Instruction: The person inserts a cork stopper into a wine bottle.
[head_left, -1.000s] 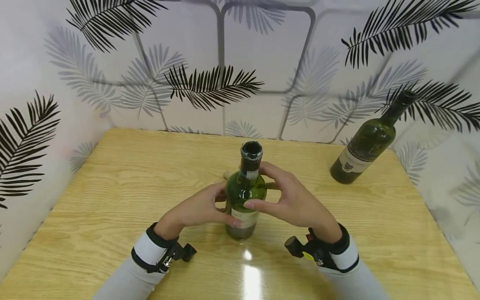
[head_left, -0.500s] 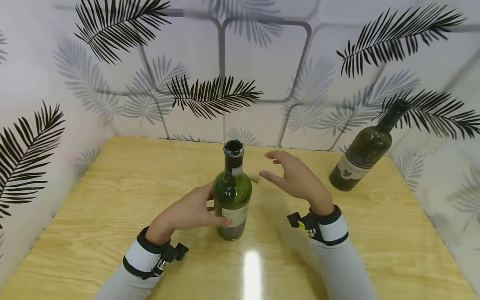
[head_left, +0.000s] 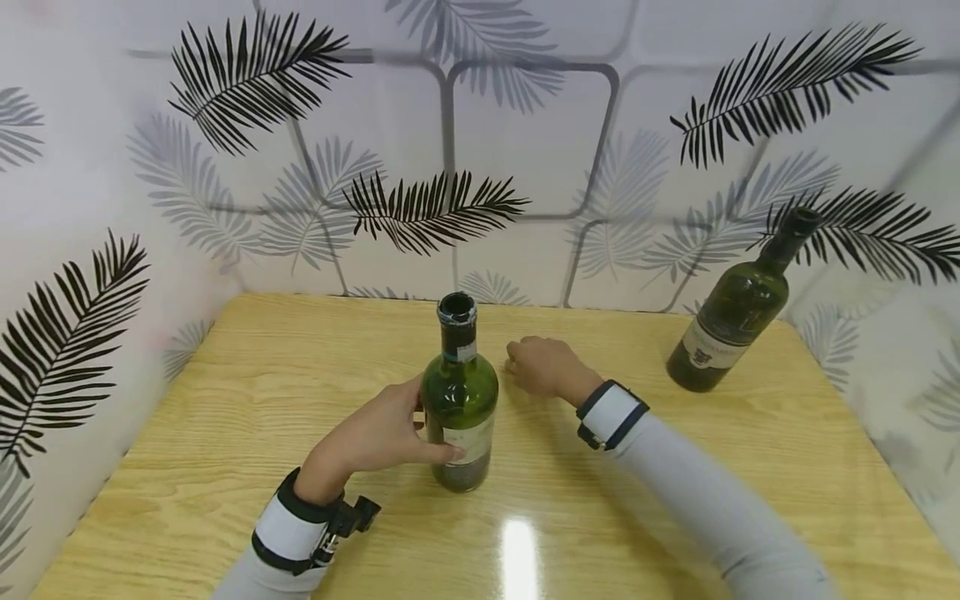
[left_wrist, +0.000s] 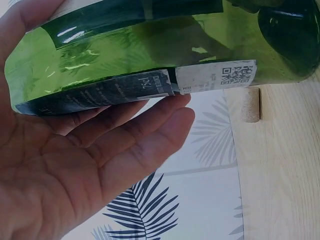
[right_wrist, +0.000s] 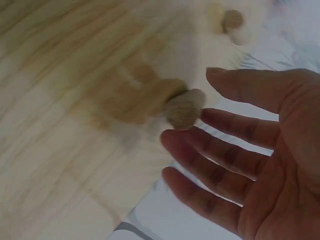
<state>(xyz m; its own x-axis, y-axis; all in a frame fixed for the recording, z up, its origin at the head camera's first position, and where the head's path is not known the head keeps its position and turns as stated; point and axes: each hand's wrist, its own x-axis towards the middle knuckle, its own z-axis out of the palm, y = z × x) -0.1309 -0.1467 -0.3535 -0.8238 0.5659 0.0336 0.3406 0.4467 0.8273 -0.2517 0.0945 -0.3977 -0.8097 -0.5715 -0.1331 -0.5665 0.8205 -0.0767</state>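
Observation:
In the head view my left hand (head_left: 378, 433) grips a green glass wine bottle (head_left: 459, 396) low on its body, thumb across the front label. The bottle stands upright on the table, its mouth uncorked. From the left wrist view, the fingers (left_wrist: 145, 145) lie along the back label of the bottle (left_wrist: 115, 75). My right hand (head_left: 547, 367) is low over the table just right of the bottle. In the right wrist view a cork (right_wrist: 182, 111) sits by its fingertips (right_wrist: 172, 137), while the thumb stays apart from it.
A second dark green wine bottle (head_left: 731, 321) stands at the back right of the wooden table (head_left: 300, 358). Another cork (right_wrist: 233, 20) shows farther off in the right wrist view. A cork (left_wrist: 251, 104) also lies beyond the bottle in the left wrist view. Leaf-patterned walls (head_left: 525, 142) border the table.
My right hand has left the bottle, moved back, then lowered to the table beside it. My left hand still holds the bottle, which appears slightly farther left in the view.

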